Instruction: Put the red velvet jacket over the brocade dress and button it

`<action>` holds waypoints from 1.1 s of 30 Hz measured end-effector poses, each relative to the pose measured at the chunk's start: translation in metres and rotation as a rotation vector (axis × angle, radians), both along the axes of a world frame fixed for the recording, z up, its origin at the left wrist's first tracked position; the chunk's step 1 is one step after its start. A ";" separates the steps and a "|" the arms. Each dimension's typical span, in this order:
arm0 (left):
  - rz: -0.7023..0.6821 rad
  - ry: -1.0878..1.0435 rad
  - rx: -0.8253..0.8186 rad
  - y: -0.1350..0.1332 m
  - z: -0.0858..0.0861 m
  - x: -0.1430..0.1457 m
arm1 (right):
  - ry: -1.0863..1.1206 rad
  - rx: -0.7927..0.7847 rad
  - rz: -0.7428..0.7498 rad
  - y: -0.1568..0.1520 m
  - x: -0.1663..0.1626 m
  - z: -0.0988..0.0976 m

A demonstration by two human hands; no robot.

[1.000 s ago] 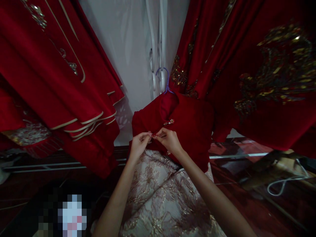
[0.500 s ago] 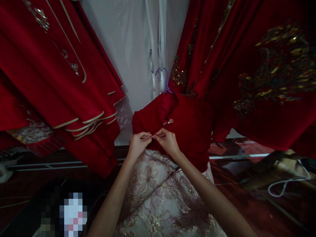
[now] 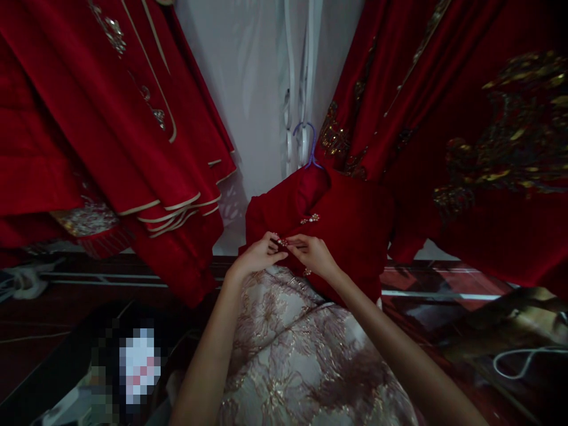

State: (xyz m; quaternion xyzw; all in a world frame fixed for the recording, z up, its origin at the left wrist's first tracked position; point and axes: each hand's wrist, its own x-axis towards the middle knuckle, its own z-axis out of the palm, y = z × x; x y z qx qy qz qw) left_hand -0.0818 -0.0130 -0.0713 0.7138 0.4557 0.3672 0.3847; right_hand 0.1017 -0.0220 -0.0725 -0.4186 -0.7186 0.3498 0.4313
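Observation:
A red garment (image 3: 350, 231) with a stand collar hangs on a purple hanger (image 3: 313, 145) in front of me. A beaded frog clasp (image 3: 282, 242) lies on its front, between my hands. My left hand (image 3: 260, 255) is at the clasp's left end, fingers curled beside the beads and thumb stretched away below. My right hand (image 3: 314, 254) pinches the clasp's right end with its fingertips. Above it, near the collar, sits another beaded clasp (image 3: 309, 219). A further beaded piece (image 3: 307, 272) shows partly below my right hand. Pale floral brocade (image 3: 275, 343) spreads under my forearms.
Red garments with pale piping (image 3: 177, 177) hang at the left. Red garments with gold sequin embroidery (image 3: 523, 118) hang at the right. White metal rods (image 3: 302, 65) stand against the pale wall (image 3: 231, 71). A white cord (image 3: 515, 361) lies at lower right.
My left thumb and fingers have parted from their pinch, and the clasp now shows between my hands. The whole view has shifted, so things appear farther right.

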 end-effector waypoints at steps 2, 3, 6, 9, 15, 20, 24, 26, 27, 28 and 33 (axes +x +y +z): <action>-0.017 -0.004 -0.079 -0.008 0.003 0.000 | -0.027 0.005 0.033 -0.006 0.010 -0.001; 0.005 -0.023 -0.093 -0.012 0.004 0.001 | -0.046 0.014 0.023 -0.011 0.017 -0.002; 0.174 -0.125 -0.054 -0.024 -0.008 0.002 | -0.113 0.018 -0.065 -0.028 0.039 -0.009; 0.193 -0.101 -0.065 -0.028 -0.037 0.001 | -0.162 -0.019 -0.119 -0.048 0.064 -0.022; 0.053 0.018 -0.065 -0.022 -0.067 0.006 | -0.165 -0.084 -0.146 -0.065 0.084 -0.059; 0.142 0.137 0.090 -0.025 -0.058 0.022 | -0.038 -0.125 -0.145 -0.059 0.064 -0.088; 0.281 0.299 0.221 -0.026 -0.063 0.040 | 0.058 -0.191 -0.102 -0.058 0.055 -0.099; 0.364 0.337 0.212 -0.025 -0.069 0.050 | 0.096 -0.211 -0.083 -0.058 0.054 -0.100; 0.410 0.343 0.199 -0.024 -0.072 0.055 | 0.111 -0.212 -0.081 -0.058 0.053 -0.099; 0.455 0.347 0.187 -0.024 -0.074 0.059 | 0.121 -0.210 -0.085 -0.059 0.052 -0.098; 0.610 0.404 0.114 -0.023 -0.084 0.072 | 0.046 -0.203 -0.160 -0.062 0.046 -0.094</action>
